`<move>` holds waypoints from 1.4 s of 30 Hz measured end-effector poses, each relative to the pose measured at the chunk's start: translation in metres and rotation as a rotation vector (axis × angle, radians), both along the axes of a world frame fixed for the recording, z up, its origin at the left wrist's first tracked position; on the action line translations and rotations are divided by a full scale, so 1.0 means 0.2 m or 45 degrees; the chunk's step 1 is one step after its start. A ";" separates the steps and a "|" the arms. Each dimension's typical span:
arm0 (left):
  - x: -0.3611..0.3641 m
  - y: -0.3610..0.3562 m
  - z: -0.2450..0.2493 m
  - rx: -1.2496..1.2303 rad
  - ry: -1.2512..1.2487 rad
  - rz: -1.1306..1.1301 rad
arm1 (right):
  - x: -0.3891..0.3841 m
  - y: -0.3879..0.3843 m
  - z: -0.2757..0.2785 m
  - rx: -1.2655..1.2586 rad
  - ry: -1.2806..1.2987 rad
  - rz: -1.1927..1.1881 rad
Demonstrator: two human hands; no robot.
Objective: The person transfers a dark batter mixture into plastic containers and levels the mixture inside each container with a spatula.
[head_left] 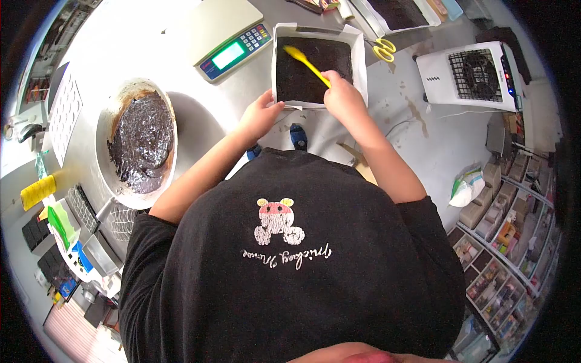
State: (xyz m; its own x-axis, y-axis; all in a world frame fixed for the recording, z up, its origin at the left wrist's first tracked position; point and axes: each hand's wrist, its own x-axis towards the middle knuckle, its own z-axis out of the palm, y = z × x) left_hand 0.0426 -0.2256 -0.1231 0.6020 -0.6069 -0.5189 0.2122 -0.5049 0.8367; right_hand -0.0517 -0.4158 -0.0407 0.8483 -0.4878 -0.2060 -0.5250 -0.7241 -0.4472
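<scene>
A yellow spatula (307, 65) is gripped by its handle in my right hand (345, 98), over the near right part of a square baking tray. Its head rests on or just above the dark batter (305, 81), near the far left corner. White paper lines the baking tray (358, 66) and stands up past the rim. My left hand (261, 115) holds the tray's near left corner, with the thumb along the front and the fingers at the left side. A large white pan (101, 148) with thick, glossy dark batter (142, 142) stands to the left.
A digital scale (236, 53) with a lit green display sits behind and left of the tray. Yellow-handled scissors (384, 50) lie right of it. At the far right edge is another lined tray (399, 15). A white fan unit (463, 72) and shelves (508, 242) stand to the right.
</scene>
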 end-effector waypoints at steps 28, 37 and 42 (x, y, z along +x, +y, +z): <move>-0.17 -0.11 0.42 0.001 0.220 0.386 | -0.15 -0.39 0.12 0.131 0.043 0.665; -0.23 -0.12 0.33 0.084 0.134 0.512 | 0.38 -0.81 0.02 -0.160 -0.131 0.896; -0.25 -0.11 0.30 0.055 0.157 0.564 | 0.31 -0.90 0.02 -0.231 -0.062 0.723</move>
